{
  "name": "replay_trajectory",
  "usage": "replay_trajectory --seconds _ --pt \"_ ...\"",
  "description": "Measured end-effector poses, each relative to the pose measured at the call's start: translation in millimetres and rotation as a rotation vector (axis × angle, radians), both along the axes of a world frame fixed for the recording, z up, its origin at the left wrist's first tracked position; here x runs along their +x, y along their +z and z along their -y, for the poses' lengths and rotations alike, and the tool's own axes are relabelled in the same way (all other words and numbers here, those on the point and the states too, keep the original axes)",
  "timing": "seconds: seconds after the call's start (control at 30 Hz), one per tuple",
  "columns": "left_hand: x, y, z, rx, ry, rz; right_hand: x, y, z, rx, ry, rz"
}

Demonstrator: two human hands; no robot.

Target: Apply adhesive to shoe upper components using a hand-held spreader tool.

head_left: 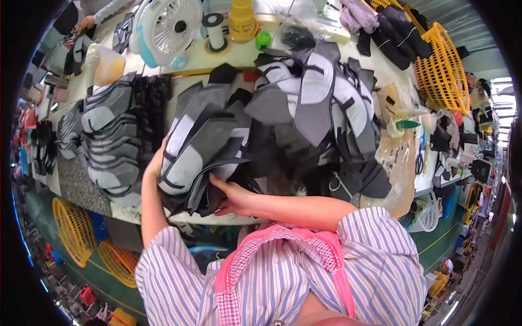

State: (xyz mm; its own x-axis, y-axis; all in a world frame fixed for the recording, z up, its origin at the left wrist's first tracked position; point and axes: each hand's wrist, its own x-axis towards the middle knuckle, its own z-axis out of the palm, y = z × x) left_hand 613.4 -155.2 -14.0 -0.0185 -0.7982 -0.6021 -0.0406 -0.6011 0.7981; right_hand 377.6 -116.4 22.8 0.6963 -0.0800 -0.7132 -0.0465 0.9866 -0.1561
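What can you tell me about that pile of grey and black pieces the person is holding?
The stack of grey, white and black cut fabric pieces is a thick, fanned bundle of flat, curved shapes that look like soft cloth or foam. It rests tilted at the near edge of the cluttered worktable. The left hand cups its left side, and the right hand is tucked under its lower layers. More similar pieces lie around it.

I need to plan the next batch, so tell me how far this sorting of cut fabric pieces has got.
Done, it seems: neat rows of grey and black pieces lie on the left of the table. In hand: the left hand and right hand grip a thick stack of pieces at the table's front edge. Left: a loose heap of pieces lies unsorted to the right.
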Motion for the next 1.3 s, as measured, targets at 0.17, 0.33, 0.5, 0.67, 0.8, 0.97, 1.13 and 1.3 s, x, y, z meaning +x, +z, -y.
replay_trajectory --seconds 0.17,0.33,0.5,0.67,0.8,0.97,1.13,1.3 --pt "25 -57 -66 0.088 0.505 -0.15 9 -15 8 -0.734 0.197 -0.205" --pt "35 -79 -93 0.049 0.674 -0.159 3 -32 57 -1.464 0.421 -0.753" --pt "32 -69 -97 0.019 0.68 -0.05 -57 -44 76 -1.083 0.091 -0.536" --pt "35 -54 -108 -0.048 0.583 0.206 -103 -56 27 -1.505 0.218 -0.271" --pt "91 -23 -143 -0.37 0.338 1.285 -139 -19 -37 -1.4 0.612 0.019" --pt "9 80 -69 -0.678 0.358 0.96 -190 11 -25 -1.184 0.461 0.233" --pt "-40 109 53 -0.871 0.146 1.341 -213 82 15 -1.359 0.283 0.23" --pt "-4 112 135 -0.721 0.217 1.393 -213 107 36 -1.295 0.196 0.242"
